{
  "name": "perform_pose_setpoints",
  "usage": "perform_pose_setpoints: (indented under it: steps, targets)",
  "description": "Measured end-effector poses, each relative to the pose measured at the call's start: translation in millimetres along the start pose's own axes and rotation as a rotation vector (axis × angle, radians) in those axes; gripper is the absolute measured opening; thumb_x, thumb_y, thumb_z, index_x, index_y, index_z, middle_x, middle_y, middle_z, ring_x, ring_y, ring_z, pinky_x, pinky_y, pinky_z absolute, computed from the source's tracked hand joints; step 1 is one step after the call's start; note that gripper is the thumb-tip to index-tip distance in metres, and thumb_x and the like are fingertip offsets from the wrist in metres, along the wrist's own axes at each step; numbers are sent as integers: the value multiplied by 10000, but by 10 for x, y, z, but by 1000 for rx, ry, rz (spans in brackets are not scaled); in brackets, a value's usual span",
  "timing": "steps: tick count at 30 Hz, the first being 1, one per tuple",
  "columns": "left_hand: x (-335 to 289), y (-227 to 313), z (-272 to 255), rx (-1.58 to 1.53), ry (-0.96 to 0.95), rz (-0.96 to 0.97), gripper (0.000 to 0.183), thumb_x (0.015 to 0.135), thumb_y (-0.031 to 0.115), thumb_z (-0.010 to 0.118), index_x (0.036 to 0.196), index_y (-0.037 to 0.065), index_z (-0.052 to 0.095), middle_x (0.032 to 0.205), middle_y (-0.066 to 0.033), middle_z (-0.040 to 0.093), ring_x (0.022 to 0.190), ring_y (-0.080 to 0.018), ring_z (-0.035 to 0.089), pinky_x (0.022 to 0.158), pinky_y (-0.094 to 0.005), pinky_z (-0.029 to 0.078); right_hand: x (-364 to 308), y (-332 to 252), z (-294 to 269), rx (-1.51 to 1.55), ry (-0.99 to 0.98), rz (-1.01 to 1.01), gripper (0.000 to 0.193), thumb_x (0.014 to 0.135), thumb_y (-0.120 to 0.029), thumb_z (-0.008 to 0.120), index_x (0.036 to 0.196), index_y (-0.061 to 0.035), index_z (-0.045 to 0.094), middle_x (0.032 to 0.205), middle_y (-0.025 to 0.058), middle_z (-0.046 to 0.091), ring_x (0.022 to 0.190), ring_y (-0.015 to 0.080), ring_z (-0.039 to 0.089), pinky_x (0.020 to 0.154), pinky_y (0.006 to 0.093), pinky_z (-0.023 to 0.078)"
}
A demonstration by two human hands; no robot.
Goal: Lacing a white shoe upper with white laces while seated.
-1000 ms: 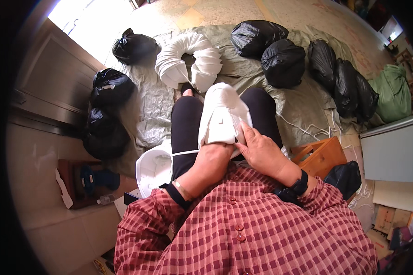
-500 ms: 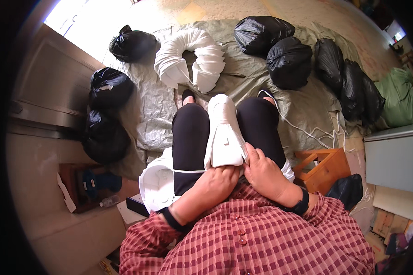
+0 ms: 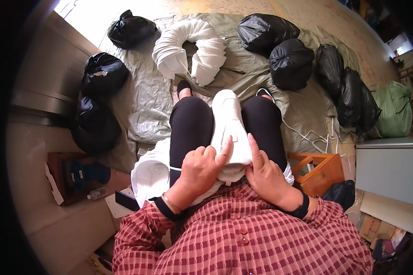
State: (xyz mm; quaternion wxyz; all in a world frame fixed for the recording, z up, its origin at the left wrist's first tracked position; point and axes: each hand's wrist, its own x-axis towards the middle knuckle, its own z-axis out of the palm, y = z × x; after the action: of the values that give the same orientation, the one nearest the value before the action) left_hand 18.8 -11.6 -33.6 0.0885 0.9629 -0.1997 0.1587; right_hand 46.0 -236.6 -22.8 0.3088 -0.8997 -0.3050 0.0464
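Note:
A long stack of nested white pieces shaped like shoe uppers (image 3: pixel 228 112) lies lengthwise between my thighs, its near end at my belly. My left hand (image 3: pixel 198 170) is at the near end's left side, one finger stretched over the top piece and the others curled. At the right edge, my right hand (image 3: pixel 269 176) grips the same piece, index finger pointing forward along it. The undersides of both hands are hidden. Beside my left thigh is another white stack (image 3: pixel 147 176), its hollow end facing me, with a white cord crossing my leg.
A curved white stack (image 3: pixel 170 43) rests on the grey-green sheet (image 3: pixel 149 121) ahead. Full black bags (image 3: pixel 291 64) stand around it, with a green sack (image 3: pixel 393 109) at far right. A wooden stool (image 3: pixel 319 172) and loose white cord (image 3: pixel 307 135) are to my right.
My left hand has come up from beneath the near end onto the top piece's left side. My right index finger now points forward. The near end shows a folded, rolled edge.

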Motion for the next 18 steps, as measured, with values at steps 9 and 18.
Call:
perform_pose_setpoints:
  steps: [9,18]
  targets:
    - [49,-241,-261,-487,-152,16,628,852,126,697,1454,89,522,815,-62,582,717,-245,608,634,-401,501,70,-84,-196,-209,-234,-62,788,894,-105,661,1598,-185,316,976,193,508,681,373,623,604,462,554]
    - [-577,-2387,1372,-384,-281,-799,261,923,146,645,1150,26,693,1012,-201,720,952,-387,693,852,-461,537,363,-225,-663,-180,-629,-21,741,903,-208,724,1556,-135,382,993,218,523,720,397,615,647,463,522]
